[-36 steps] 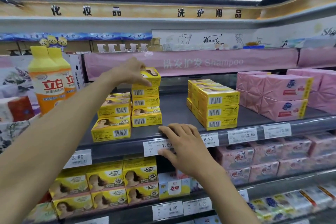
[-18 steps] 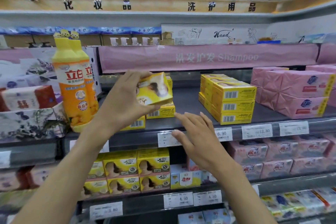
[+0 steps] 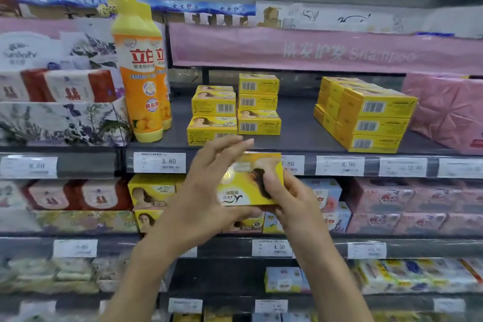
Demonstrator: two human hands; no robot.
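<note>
A yellow soap box [image 3: 249, 180] with a portrait on its face is held in front of the shelf edge, between both hands. My left hand [image 3: 201, 191] cups its left end, thumb under it and fingers straight above it. My right hand [image 3: 290, 198] grips its right end, thumb on the face. On the grey shelf [image 3: 298, 136] behind, two short stacks of the same yellow boxes [image 3: 235, 110] stand.
A taller stack of yellow boxes [image 3: 366, 115] stands to the right, pink packs [image 3: 444, 110] beyond it. Orange dish-soap bottles [image 3: 142, 70] stand at the left. Price tags [image 3: 159, 162] line the shelf edge. Lower shelves hold more soap boxes [image 3: 151, 191].
My left hand lifted the top yellow box off the stack and brought it down and toward me. My right hand left the shelf edge and took hold of the box's right end.
</note>
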